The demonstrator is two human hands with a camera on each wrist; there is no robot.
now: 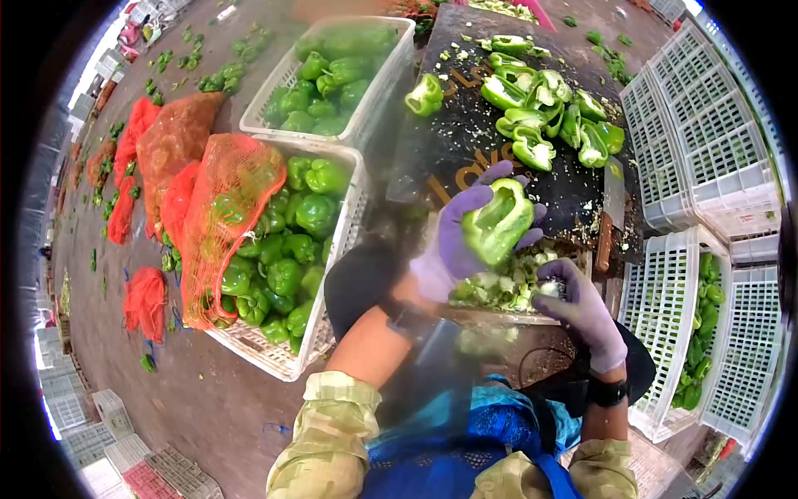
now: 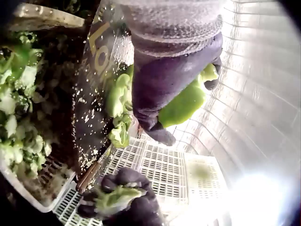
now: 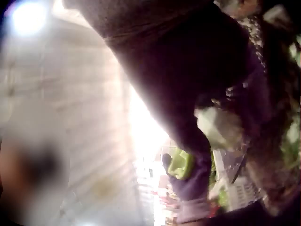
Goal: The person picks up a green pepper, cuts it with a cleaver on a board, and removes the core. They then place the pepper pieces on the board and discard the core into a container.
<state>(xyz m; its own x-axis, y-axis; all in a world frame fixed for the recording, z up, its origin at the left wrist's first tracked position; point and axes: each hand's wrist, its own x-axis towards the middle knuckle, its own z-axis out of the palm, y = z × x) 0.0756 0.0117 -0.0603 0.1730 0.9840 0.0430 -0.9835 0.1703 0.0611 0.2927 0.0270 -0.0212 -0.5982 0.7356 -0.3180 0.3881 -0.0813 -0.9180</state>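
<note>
Purple-gloved, my left hand (image 1: 449,241) holds a hollowed green bell pepper half (image 1: 499,220), its cut side facing up, above a bin of pepper scraps (image 1: 499,291). The pepper half (image 2: 186,106) also shows past the thumb in the left wrist view. My right hand (image 1: 588,314), gloved too, pinches a pale pepper core (image 1: 549,289) over the bin's right side; the core (image 3: 218,129) appears whitish in the right wrist view. Beyond the hands, cut pepper halves (image 1: 532,91) lie heaped on a dark lettered board (image 1: 449,150). A knife (image 1: 608,220) with a wooden handle rests at the board's right edge.
On the left stand two white crates of whole green peppers (image 1: 287,274), a red mesh bag (image 1: 233,224) draped over the nearer one. White crates (image 1: 698,125) are stacked on the right, with another crate (image 1: 665,308) holding peppers below. More mesh bags (image 1: 143,299) lie on the floor.
</note>
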